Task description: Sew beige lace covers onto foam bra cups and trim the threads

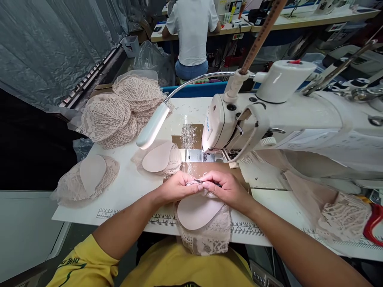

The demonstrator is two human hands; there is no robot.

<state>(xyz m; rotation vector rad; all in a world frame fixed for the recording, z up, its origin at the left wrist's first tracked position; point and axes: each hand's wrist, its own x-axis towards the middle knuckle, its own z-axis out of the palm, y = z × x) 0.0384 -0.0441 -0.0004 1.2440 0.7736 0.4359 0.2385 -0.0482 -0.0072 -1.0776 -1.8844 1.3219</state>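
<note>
White sewing table (125,191): lace cups (119,111) are stacked at left. The left hand (176,187) is closed on a padded cup (197,211) at the front edge. A thin tool (207,182) is pinched in the right hand (229,190). The cup is judged light, soft and floppy, and is best taken by the rim.

Wearing a bright yellow shirt (179,269) with short sleeves (dark green letters curving on the left sleeve (79,265)), leaving left hand (176,187) and right hand (228,189) bare.

At six o'clock the left hand (176,187) pinches a pale beige lace-trimmed foam cup (197,211); the right hand (228,189) grips a slim dark metal tool (207,183). A white sewing machine (269,119) stands at two o'clock.
</note>
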